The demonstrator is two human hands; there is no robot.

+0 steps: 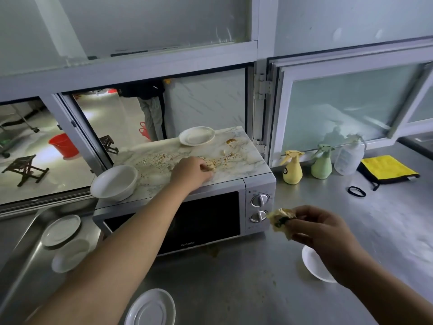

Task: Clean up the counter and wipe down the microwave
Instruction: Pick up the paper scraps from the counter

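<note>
Microwave (210, 202) sits on the steel counter (328, 231), its marbled top strewn with crumbs (159, 160). Left hand (191, 171) pinches a pale scrap (210, 164) there, seemingly gathering debris; right hand (321, 228) grips crumpled scraps (281, 218) above a white dish (311, 263).

The microwave (187, 207) stands on the steel counter (257, 289) before the serving window (105, 127); on its top a bowl (114, 182) sits at the front left corner, a plate (196, 136) at the rear, and scattered crumbs (159, 161) between them. Right of the microwave, along the window frame, stand three spray bottles (322, 164) in a row, with a folded cloth (387, 170) further right and a hair tie (356, 191) before it. Left of the microwave a saucer (61, 230) and a small bowl (70, 255) lie in the sink tray (21, 266); another saucer (150, 308) lies on the counter at the near edge.
</note>
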